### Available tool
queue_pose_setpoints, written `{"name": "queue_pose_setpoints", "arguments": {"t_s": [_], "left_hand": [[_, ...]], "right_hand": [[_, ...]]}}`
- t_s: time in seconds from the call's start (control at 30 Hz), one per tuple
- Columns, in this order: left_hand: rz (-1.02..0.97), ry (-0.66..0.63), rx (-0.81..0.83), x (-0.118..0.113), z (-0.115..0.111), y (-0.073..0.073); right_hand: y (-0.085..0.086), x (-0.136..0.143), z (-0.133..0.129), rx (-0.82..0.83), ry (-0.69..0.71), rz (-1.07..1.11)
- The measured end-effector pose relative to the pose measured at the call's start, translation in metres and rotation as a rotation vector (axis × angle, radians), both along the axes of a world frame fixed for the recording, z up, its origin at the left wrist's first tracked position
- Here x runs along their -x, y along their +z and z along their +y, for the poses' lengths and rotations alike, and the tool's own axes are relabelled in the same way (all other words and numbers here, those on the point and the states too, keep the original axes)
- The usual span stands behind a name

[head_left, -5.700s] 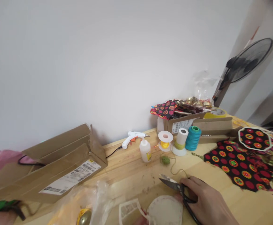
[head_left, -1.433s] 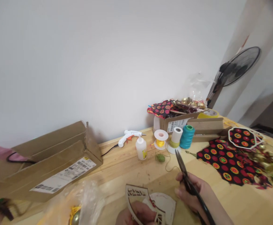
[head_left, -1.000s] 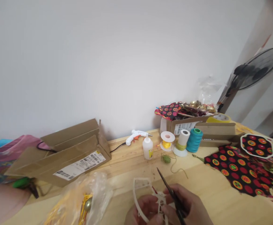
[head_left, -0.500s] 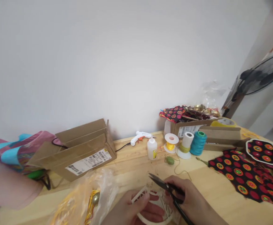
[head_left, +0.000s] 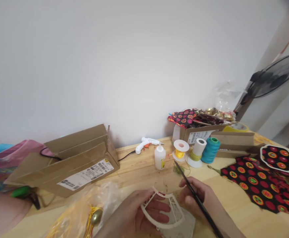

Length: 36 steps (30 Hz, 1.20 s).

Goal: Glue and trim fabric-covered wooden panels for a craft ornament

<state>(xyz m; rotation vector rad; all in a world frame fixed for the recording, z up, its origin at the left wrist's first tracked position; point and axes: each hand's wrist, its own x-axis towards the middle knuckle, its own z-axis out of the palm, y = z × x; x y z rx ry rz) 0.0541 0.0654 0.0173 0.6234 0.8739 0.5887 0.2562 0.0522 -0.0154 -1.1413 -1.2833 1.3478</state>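
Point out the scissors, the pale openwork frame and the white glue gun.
Scissors [head_left: 197,198]: head view, on the dark middle stretch of their length.
Pale openwork frame [head_left: 169,226]: head view, on its curved lower rim.
White glue gun [head_left: 145,141]: head view, on its body above the orange trigger.

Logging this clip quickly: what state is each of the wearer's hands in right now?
Left hand: holding the pale openwork frame.
Right hand: holding the dark scissors.
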Motion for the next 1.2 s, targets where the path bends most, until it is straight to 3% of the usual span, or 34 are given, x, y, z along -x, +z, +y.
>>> {"name": "queue_pose_setpoints", "arguments": {"t_s": [0.17, 0.4, 0.53, 0.67, 0.83, 1.03, 1.2], "left_hand": [[-0.016, -0.059, -0.096, -0.005, 0.002, -0.004], [-0.066, 0.267, -0.258, -0.016, -0.016, -0.024], [-0.140, 0.392, -0.225, -0.036, -0.030, -0.030], [-0.213, 0.459, -0.075, -0.042, -0.033, -0.028], [-0.052, 0.406, -0.135, -0.030, -0.027, -0.033], [0.298, 0.334, -0.409, -0.025, -0.027, -0.038], [0.532, 0.316, -0.566, -0.026, -0.029, -0.029]], "right_hand": [[0.007, 0.018, -0.003, 0.110, 0.036, -0.031], [-0.006, 0.045, -0.009, 0.089, -0.373, 0.175], [-0.006, 0.053, -0.014, 0.074, -0.389, 0.224], [-0.004, 0.047, -0.018, 0.046, -0.296, 0.191], [-0.009, 0.024, -0.022, -0.020, -0.520, 0.150], [-0.010, 0.008, -0.027, -0.200, -0.333, 0.014], [0.003, -0.002, -0.030, -0.144, -0.070, -0.525]]}}
